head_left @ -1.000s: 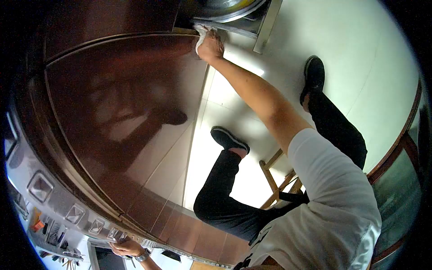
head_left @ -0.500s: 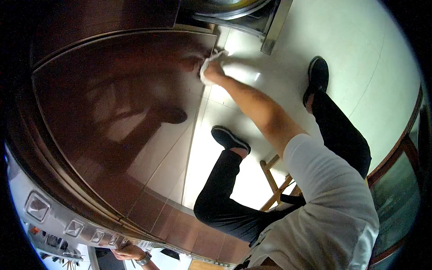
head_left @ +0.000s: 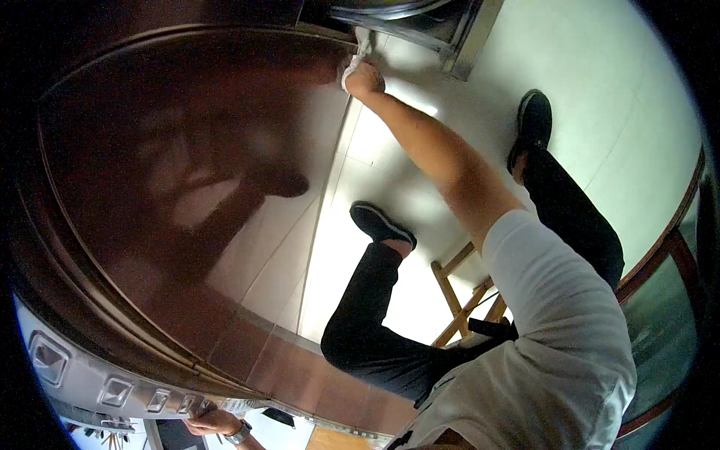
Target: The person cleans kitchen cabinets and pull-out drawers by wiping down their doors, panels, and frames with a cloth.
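Note:
My right hand [head_left: 365,80] is closed around a white cloth [head_left: 364,42] and presses it against the lower edge of a glossy dark red-brown cabinet panel [head_left: 135,217], near its far corner. Part of the cloth hangs out past my fingers, and my fingertips are partly hidden. At the lower left, my left hand [head_left: 213,421], with a metal watch [head_left: 239,432] on the wrist, has its fingers curled over the counter edge [head_left: 157,401]. The panel reflects my arm and legs.
A metal-framed appliance or rack [head_left: 450,45] stands just beyond the cloth. My two black shoes [head_left: 534,116] rest on pale floor tiles [head_left: 592,75]. Under me is a wooden stool [head_left: 454,300]. A glass-paned wooden door [head_left: 660,315] is at the right.
My right hand has moved the cloth along the panel's lower edge, away from me and toward the far corner. My left hand remains at the counter edge. The view has shifted slightly.

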The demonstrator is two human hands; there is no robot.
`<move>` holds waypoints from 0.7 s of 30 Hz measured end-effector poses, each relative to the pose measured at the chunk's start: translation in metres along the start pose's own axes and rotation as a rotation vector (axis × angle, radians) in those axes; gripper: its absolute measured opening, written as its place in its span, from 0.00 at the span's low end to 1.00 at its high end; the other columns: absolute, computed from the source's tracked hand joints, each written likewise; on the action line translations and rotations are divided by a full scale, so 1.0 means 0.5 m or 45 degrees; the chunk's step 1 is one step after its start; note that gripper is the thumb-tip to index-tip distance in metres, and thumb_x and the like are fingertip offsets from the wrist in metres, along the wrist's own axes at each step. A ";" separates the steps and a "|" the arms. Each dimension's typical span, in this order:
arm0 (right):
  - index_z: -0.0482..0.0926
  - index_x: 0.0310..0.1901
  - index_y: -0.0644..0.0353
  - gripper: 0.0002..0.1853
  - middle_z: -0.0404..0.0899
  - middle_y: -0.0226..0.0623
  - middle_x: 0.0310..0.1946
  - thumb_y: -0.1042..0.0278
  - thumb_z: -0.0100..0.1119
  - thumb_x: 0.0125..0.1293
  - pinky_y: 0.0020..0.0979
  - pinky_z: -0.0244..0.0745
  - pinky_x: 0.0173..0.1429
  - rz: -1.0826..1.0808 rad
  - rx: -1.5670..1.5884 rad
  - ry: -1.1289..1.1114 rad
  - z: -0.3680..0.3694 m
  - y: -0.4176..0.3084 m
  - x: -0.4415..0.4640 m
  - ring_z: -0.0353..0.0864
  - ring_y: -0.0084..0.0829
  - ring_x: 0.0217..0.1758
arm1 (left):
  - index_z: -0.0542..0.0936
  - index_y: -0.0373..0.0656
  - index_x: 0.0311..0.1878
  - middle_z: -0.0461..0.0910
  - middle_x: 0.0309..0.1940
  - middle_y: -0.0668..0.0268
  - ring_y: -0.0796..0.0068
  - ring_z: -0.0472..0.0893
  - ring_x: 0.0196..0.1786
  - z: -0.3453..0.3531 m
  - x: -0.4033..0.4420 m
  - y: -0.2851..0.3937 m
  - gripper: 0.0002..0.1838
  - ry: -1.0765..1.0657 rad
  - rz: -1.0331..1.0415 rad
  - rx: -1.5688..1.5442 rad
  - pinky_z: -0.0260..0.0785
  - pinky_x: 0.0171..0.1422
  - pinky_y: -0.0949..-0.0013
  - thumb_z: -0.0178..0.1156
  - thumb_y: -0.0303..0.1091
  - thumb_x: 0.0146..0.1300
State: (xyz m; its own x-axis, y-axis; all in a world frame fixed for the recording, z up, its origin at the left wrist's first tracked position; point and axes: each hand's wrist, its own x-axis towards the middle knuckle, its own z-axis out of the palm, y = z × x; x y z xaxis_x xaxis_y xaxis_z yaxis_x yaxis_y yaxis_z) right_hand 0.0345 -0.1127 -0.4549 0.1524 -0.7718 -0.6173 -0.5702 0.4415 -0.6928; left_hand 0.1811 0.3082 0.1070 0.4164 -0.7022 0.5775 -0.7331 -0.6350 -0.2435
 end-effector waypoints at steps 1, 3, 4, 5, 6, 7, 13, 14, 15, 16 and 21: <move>0.77 0.48 0.66 0.21 0.76 0.56 0.49 0.60 0.50 0.57 0.42 0.72 0.57 0.001 -0.001 -0.009 0.053 0.023 -0.005 0.77 0.49 0.52 | 0.75 0.31 0.44 0.80 0.37 0.50 0.52 0.81 0.38 -0.004 0.002 -0.036 0.22 -0.026 0.111 0.153 0.74 0.40 0.56 0.53 0.47 0.67; 0.71 0.53 0.68 0.23 0.73 0.57 0.52 0.63 0.48 0.58 0.40 0.69 0.60 -0.053 -0.047 0.070 0.170 0.085 -0.017 0.75 0.49 0.54 | 0.75 0.30 0.44 0.80 0.37 0.50 0.53 0.80 0.38 -0.009 0.002 -0.063 0.23 -0.059 0.227 0.309 0.74 0.41 0.56 0.51 0.47 0.67; 0.67 0.57 0.70 0.25 0.70 0.57 0.55 0.64 0.47 0.60 0.38 0.66 0.62 -0.013 -0.022 0.002 0.193 0.097 -0.035 0.72 0.47 0.56 | 0.74 0.30 0.47 0.80 0.38 0.50 0.54 0.80 0.37 -0.007 -0.001 -0.068 0.23 0.024 0.376 0.462 0.74 0.40 0.57 0.54 0.46 0.65; 0.61 0.61 0.73 0.28 0.66 0.58 0.59 0.63 0.46 0.62 0.34 0.63 0.65 0.153 0.105 -0.282 0.188 0.092 -0.089 0.68 0.42 0.62 | 0.73 0.31 0.48 0.80 0.38 0.51 0.54 0.80 0.36 -0.007 -0.002 -0.070 0.23 0.064 0.450 0.539 0.74 0.40 0.57 0.56 0.45 0.65; 0.61 0.61 0.72 0.28 0.66 0.58 0.58 0.66 0.47 0.61 0.32 0.63 0.64 0.108 0.433 -0.349 0.242 0.132 -0.132 0.69 0.40 0.59 | 0.73 0.31 0.49 0.80 0.38 0.51 0.54 0.80 0.36 -0.007 -0.004 -0.073 0.23 0.110 0.522 0.616 0.74 0.40 0.57 0.58 0.45 0.64; 0.62 0.61 0.70 0.27 0.69 0.54 0.51 0.65 0.49 0.61 0.33 0.66 0.52 0.208 0.575 -0.454 0.301 0.155 -0.166 0.71 0.37 0.49 | 0.72 0.31 0.50 0.79 0.39 0.51 0.55 0.80 0.37 -0.009 -0.003 -0.074 0.24 0.109 0.582 0.631 0.74 0.41 0.57 0.59 0.45 0.63; 0.60 0.63 0.59 0.25 0.76 0.41 0.40 0.57 0.46 0.68 0.40 0.80 0.35 0.412 1.083 -0.998 0.562 0.240 -0.406 0.79 0.37 0.38 | 0.72 0.32 0.52 0.78 0.41 0.50 0.58 0.78 0.43 -0.020 -0.032 -0.157 0.25 0.074 0.611 0.549 0.73 0.42 0.56 0.61 0.44 0.61; 0.59 0.64 0.57 0.27 0.74 0.43 0.49 0.57 0.49 0.67 0.43 0.79 0.43 0.485 0.649 -0.972 0.448 0.123 -0.428 0.77 0.41 0.48 | 0.73 0.31 0.50 0.78 0.42 0.50 0.58 0.78 0.43 -0.012 -0.024 -0.117 0.24 -0.010 0.338 0.340 0.73 0.43 0.56 0.57 0.46 0.63; 0.59 0.64 0.57 0.27 0.74 0.43 0.49 0.57 0.49 0.67 0.43 0.79 0.43 0.476 0.646 -0.976 0.417 0.096 -0.424 0.77 0.41 0.48 | 0.74 0.30 0.49 0.79 0.42 0.49 0.58 0.78 0.43 -0.004 -0.016 -0.075 0.25 -0.046 0.046 0.111 0.72 0.45 0.56 0.53 0.47 0.65; 0.58 0.64 0.56 0.27 0.73 0.44 0.51 0.58 0.49 0.66 0.43 0.79 0.43 0.499 0.628 -0.986 0.398 0.092 -0.404 0.77 0.42 0.48 | 0.75 0.29 0.47 0.79 0.42 0.48 0.57 0.79 0.43 0.005 -0.008 -0.034 0.26 -0.032 -0.232 -0.086 0.72 0.47 0.55 0.50 0.48 0.67; 0.56 0.67 0.57 0.28 0.64 0.52 0.62 0.63 0.41 0.65 0.38 0.73 0.54 0.016 0.001 -0.421 0.488 0.195 -0.152 0.76 0.45 0.54 | 0.76 0.28 0.45 0.79 0.43 0.46 0.53 0.80 0.43 0.025 0.004 -0.011 0.32 0.147 0.227 0.406 0.71 0.50 0.55 0.40 0.53 0.69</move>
State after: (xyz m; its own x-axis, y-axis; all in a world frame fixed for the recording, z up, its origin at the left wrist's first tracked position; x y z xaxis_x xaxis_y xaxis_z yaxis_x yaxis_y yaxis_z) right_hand 0.1640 0.1007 -0.5665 0.3994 -0.5761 -0.7132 -0.5729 0.4505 -0.6848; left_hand 0.1926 0.3065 0.0998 0.2204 -0.7814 0.5838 -0.5772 -0.5870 -0.5677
